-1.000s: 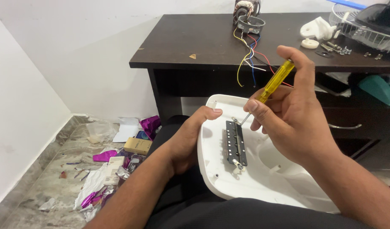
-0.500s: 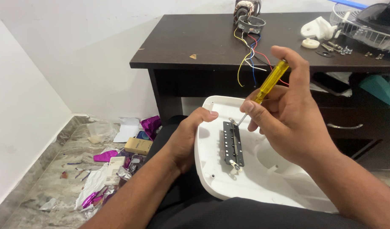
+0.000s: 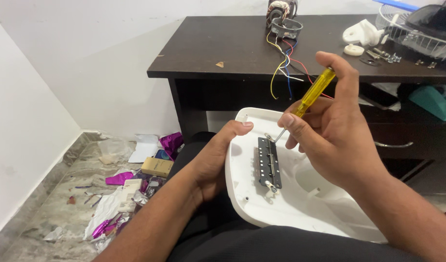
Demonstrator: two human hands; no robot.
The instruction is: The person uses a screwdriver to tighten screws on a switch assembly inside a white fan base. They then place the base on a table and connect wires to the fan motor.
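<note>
My right hand (image 3: 337, 138) grips a screwdriver with a clear yellow handle (image 3: 314, 92). Its metal tip touches the top end of a dark switch strip (image 3: 268, 162) mounted inside a white plastic housing (image 3: 261, 204). The housing rests on my lap. My left hand (image 3: 214, 162) holds the housing's left edge, thumb hooked over the rim near its top corner. The strip has a row of small holes and a metal tab at its lower end.
A dark wooden table (image 3: 223, 53) stands ahead with a small motor (image 3: 282, 22) trailing coloured wires, white plastic parts (image 3: 361, 34), loose screws and a wire fan guard (image 3: 412, 34). Purple wrappers, paper and a small box (image 3: 156, 166) litter the floor at left.
The housing and both hands have shifted slightly left and up. The screwdriver stays at the strip's top end, its handle tilting a little.
</note>
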